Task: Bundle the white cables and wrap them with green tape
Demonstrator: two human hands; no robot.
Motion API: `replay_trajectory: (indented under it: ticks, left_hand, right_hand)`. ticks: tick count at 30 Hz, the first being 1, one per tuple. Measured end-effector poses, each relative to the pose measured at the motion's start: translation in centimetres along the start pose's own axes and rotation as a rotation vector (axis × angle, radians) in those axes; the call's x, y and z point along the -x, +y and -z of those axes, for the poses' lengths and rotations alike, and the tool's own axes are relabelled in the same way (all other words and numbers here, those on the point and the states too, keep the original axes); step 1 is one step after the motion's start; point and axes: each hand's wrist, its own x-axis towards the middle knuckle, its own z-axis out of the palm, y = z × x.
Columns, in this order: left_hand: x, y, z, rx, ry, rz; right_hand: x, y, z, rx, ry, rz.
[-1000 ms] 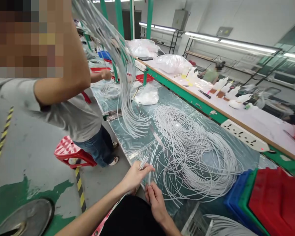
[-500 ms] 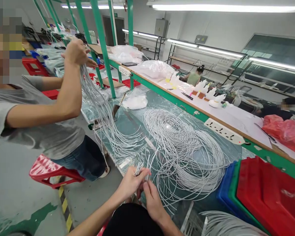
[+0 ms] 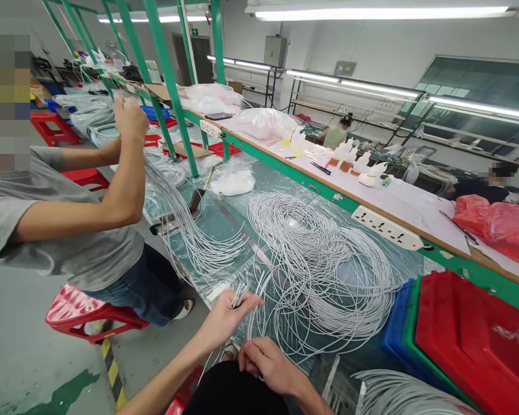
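Observation:
My left hand (image 3: 227, 314) is closed round a small bunch of grey cables, whose cut ends stick up past the thumb. Lower and nearer my body, my right hand (image 3: 266, 360) has its fingers curled on a few cables that run up toward the table. A large tangled coil of thin grey cables (image 3: 303, 230) lies on the bench in front of both hands. To its left a fanned bundle of cables (image 3: 216, 248) stretches up to the hands of a co-worker (image 3: 130, 124), who stands at the left in a grey shirt.
Stacked red, green and blue bins (image 3: 471, 340) stand at the right, beside another cable coil (image 3: 406, 395). A raised shelf with bottles (image 3: 350, 158) and a power strip (image 3: 387, 227) runs behind. A brush (image 3: 201, 190) and plastic bag (image 3: 233, 178) lie beyond; a red stool (image 3: 90, 314) stands left.
My right hand has moved down toward my body, away from my left hand, with cables in its fingers. The co-worker's hands have shifted slightly, and the view has turned a little.

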Motion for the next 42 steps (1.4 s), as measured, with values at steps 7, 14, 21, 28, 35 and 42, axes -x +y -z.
replay_trajectory:
  ticks: [7, 14, 21, 28, 35, 42]
  left_hand:
    - [-0.3, -0.3, -0.9, 0.018, -0.025, 0.008]
    - [-0.7, -1.0, -1.9, 0.102, 0.113, 0.024]
    - [-0.7, 0.2, -1.7, 0.033, 0.093, -0.006]
    - [-0.8, 0.0, -1.6, 0.075, 0.11, 0.043]
    - [-0.6, -0.9, -1.9, 0.2, 0.135, 0.089]
    - [-0.6, 0.6, -1.8, 0.396, 0.141, 0.1]
  right_hand:
    - [-0.7, -0.2, -0.1, -0.257, -0.011, 0.021]
    - [-1.9, -1.2, -1.9, -0.101, 0.349, 0.177]
    - [-1.9, -1.7, -2.3, 0.239, 0.36, 0.251]
    - [-2.1, -0.2, -3.1, 0.24, 0.321, 0.223]
    - [-2.4, -0.3, -4.0, 0.284, 0.416, 0.221]
    - [-2.4, -0.5, -3.9, 0.38, 0.453, 0.27]
